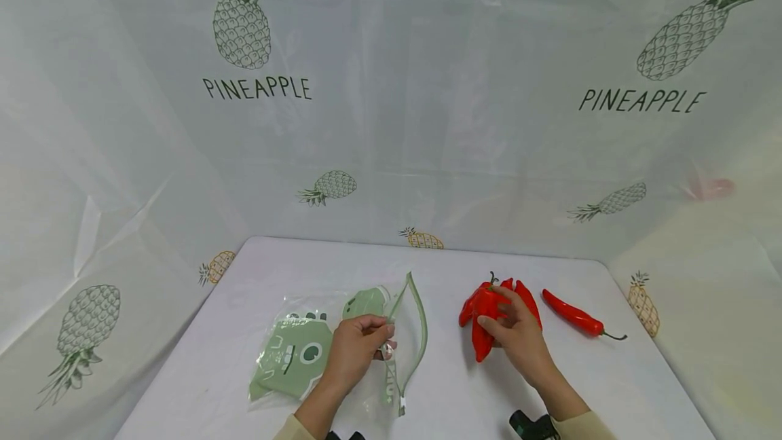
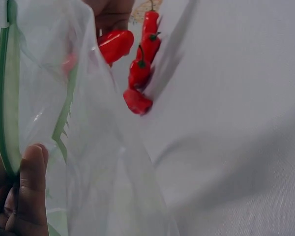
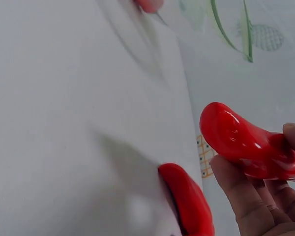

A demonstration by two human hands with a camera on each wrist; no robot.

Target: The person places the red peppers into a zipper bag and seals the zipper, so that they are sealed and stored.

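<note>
My left hand (image 1: 354,352) pinches the mouth of a clear zip bag (image 1: 299,358) printed with a green cartoon creature. At its right end the green zip strips (image 1: 421,321) bow apart, leaving a gap. In the left wrist view, the thumb and fingers grip the bag's green edge (image 2: 4,98). My right hand (image 1: 522,341) holds a glossy red chili pepper (image 1: 482,331) between thumb and fingers, raised over the table in the right wrist view, where its rounded end (image 3: 226,128) shows. Several more red peppers (image 1: 529,304) lie around and behind that hand.
A separate long red chili pepper (image 1: 571,314) with a dark stem lies right of the group. The white table (image 1: 214,358) meets a hanging sheet (image 1: 427,141) printed with pineapples at its back and sides. Black wrist gear (image 1: 531,425) sits at the right cuff.
</note>
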